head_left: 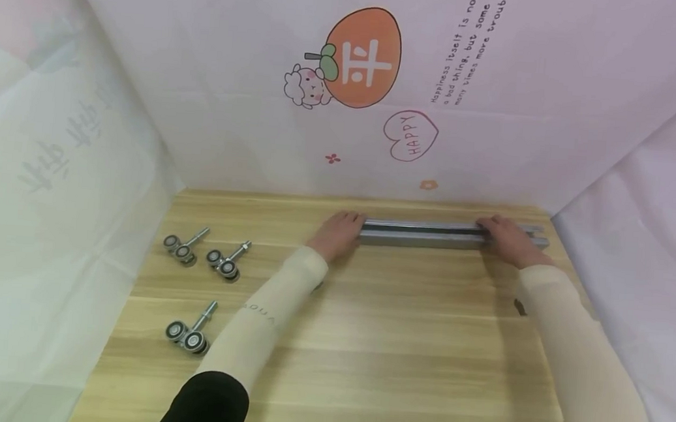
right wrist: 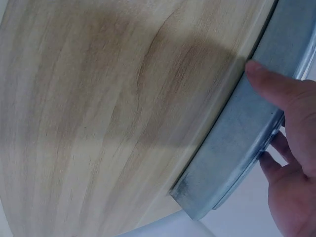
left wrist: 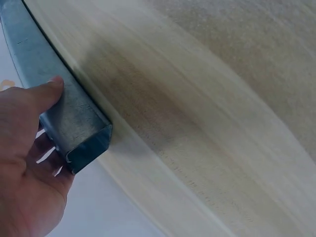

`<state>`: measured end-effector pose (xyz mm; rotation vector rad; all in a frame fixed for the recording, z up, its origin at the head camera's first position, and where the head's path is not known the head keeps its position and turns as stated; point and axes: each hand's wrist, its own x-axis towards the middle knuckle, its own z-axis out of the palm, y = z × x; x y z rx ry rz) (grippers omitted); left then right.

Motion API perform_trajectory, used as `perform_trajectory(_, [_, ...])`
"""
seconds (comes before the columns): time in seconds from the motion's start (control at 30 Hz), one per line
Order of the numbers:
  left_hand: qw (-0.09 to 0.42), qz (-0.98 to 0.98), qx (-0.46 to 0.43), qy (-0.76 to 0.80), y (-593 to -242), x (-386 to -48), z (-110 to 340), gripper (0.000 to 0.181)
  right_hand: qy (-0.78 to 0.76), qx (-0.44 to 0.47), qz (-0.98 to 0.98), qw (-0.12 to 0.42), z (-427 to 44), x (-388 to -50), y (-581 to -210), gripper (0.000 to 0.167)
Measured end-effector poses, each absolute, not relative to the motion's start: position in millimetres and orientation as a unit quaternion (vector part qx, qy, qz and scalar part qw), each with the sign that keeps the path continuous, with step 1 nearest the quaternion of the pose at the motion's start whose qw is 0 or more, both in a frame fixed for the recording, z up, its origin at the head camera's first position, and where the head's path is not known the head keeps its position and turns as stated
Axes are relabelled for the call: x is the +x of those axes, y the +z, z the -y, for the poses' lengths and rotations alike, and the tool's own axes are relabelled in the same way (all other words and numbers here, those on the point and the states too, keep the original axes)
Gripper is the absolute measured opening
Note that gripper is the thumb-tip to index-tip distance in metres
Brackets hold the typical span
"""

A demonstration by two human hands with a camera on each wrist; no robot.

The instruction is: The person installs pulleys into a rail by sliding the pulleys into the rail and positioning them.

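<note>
A grey metal channel rail (head_left: 424,237) with a slot along its top lies lengthwise near the back edge of the table. My left hand (head_left: 339,234) grips its left end, thumb on the near side and fingers over the far side. Toward the right end my right hand (head_left: 509,239) holds the rail the same way, and a short stretch sticks out beyond it. In the left wrist view the rail's end (left wrist: 89,150) looks hollow. The right wrist view shows the thumb pressed on the rail's flat side (right wrist: 232,128).
Three roller trolleys with threaded bolts lie at the left of the wooden table (head_left: 399,346): one at the back left (head_left: 181,250), one beside it (head_left: 223,265), one nearer (head_left: 188,336). A printed white cloth (head_left: 232,131) rises behind the table, with more cloth at both sides.
</note>
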<state>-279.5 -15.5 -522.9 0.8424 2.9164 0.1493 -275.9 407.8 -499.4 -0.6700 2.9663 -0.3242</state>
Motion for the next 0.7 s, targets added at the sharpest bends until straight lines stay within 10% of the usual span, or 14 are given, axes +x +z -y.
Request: perform_trajectory(0.7, [0.070,-0.960,0.263,0.061,-510.7,-272.8,18.0,0.056,-0.062,-0.259,-0.961,0.080,-408.8,-277.0,-487.6,0.047])
